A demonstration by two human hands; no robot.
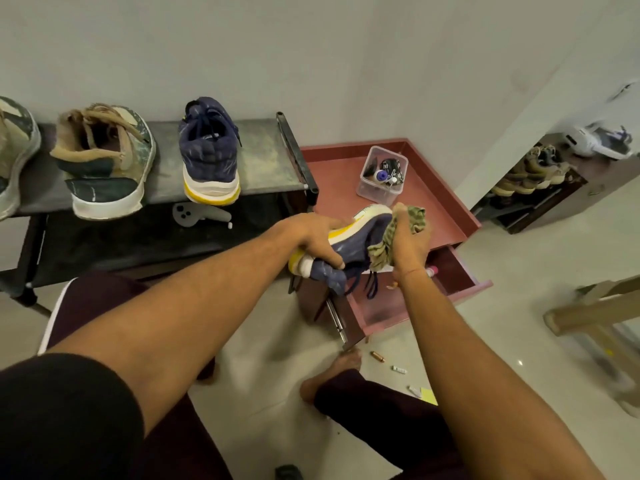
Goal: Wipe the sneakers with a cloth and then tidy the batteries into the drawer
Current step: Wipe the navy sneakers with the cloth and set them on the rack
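My left hand [317,237] grips a navy sneaker [360,242] with a white and yellow sole, held on its side above the open drawer [460,271]. My right hand [408,242] holds a green striped cloth [398,237] bunched against the sneaker's upper. The matching navy sneaker [207,154] stands on the grey shoe rack [263,157]. Several batteries lie on the floor: a copper one [377,356] and two white ones [399,369] [414,390].
A camouflage sneaker [104,161] and part of another [14,150] stand on the rack. A clear tub of small items [382,174] sits on the red cabinet top [332,174]. A grey controller [197,214] lies on the rack's lower shelf. My bare foot [329,374] rests near the batteries.
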